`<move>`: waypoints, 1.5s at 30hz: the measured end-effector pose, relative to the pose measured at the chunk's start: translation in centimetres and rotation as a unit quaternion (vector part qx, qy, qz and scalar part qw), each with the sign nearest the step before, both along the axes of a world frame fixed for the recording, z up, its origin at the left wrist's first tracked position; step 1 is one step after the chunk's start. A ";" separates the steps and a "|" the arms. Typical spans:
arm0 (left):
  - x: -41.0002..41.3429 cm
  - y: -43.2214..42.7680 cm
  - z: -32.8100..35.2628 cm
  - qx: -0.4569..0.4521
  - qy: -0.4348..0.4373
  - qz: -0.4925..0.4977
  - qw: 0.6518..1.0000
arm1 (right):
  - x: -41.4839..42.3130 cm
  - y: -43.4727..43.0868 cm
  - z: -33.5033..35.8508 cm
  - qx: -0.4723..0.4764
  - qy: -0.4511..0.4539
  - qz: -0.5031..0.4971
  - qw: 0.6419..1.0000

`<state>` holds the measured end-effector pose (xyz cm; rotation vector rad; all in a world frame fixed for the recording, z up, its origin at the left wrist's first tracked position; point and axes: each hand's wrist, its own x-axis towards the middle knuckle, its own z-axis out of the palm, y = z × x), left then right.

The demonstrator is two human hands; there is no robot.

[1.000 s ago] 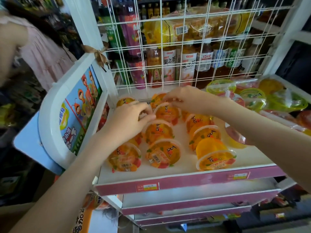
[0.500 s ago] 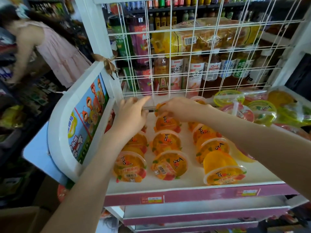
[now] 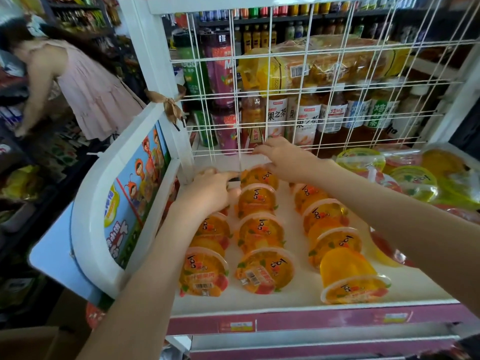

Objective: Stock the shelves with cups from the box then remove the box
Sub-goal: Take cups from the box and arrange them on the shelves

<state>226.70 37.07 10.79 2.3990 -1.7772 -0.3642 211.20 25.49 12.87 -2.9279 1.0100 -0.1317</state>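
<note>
On the shelf [image 3: 298, 284], the left hand [image 3: 207, 190] rested with near-straight fingers [image 3: 228, 175] on the left rear cup [image 3: 209, 170], while whether the right hand [image 3: 283, 159] gripped the middle rear cup [image 3: 259, 178] was unclear.

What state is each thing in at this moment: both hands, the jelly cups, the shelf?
left hand, fingers at the rearmost middle cup; grip unclear
right hand, palm down over that cup; grip unclear
orange jelly cups, sealed, tipped, overlapping in three rows
front right cup, tipped forward, lid toward the camera
shelf, partly stocked
</note>
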 end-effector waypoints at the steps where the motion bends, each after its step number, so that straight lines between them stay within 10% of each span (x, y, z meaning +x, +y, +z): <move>1: 0.0 -0.2 0.1 0.006 0.000 -0.003 1.000 | 0.2 -0.2 -0.2 0.006 0.045 -0.018 0.999; 17: -1.6 -0.6 2.3 0.011 -0.013 -0.044 0.999 | 2.7 -0.2 -1.0 0.042 -0.037 0.015 0.998; 45: -10.0 -11.3 3.2 0.001 -0.047 -0.243 0.969 | -11.1 4.6 1.3 0.018 0.159 0.011 0.987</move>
